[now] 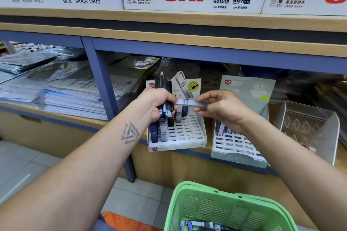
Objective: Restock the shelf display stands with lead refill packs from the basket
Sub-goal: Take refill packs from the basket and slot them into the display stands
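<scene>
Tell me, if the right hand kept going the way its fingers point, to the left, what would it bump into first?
Probably the left hand, which grips a bundle of lead refill packs. The right hand pinches a single pack whose far end already reaches that bundle, though depth is hard to judge.

One camera is sitting on the person's head, looking forward and down. It is facing the shelf (pixel 169 42) from close by, with both arms reaching out from the bottom corners. The basket (pixel 221 204) is showing at the bottom edge, right under the camera.
</scene>
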The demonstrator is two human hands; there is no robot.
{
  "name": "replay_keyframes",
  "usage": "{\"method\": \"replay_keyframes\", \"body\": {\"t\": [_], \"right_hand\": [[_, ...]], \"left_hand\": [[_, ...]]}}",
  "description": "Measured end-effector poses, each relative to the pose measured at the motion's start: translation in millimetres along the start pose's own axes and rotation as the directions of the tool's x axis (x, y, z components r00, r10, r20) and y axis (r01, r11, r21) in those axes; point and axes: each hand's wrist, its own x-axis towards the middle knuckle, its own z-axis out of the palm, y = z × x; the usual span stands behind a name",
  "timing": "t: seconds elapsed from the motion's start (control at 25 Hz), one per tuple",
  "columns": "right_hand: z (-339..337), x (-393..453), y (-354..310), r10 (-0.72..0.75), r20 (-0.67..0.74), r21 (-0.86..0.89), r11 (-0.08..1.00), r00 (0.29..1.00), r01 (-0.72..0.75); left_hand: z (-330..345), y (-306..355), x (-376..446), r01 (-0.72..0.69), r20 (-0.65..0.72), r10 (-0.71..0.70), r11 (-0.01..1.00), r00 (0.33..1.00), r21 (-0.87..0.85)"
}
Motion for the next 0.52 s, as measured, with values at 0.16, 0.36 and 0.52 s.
{"method": "replay_keyframes", "body": {"t": [0.16, 0.36, 0.52], "right_hand": [[12, 9, 9, -0.009, -0.012, -0.132, 0.991, 1.0, 0.007], [21, 7, 10, -0.03, 0.054, -0.393, 0.918, 0.998, 0.049], [27, 15, 3, -0.097, 0.057, -0.463, 0.879, 0.994, 0.112]], "left_hand": [[-2, -1, 1, -0.073, -0.066, 0.073, 0.997, 0.995, 0.016], [-3, -1, 1, -0.064, -0.026, 0.064, 0.998, 0.998, 0.02], [-1, 1, -3, -0.017, 0.051, 0.015, 1.0, 0.999, 0.026]]}}
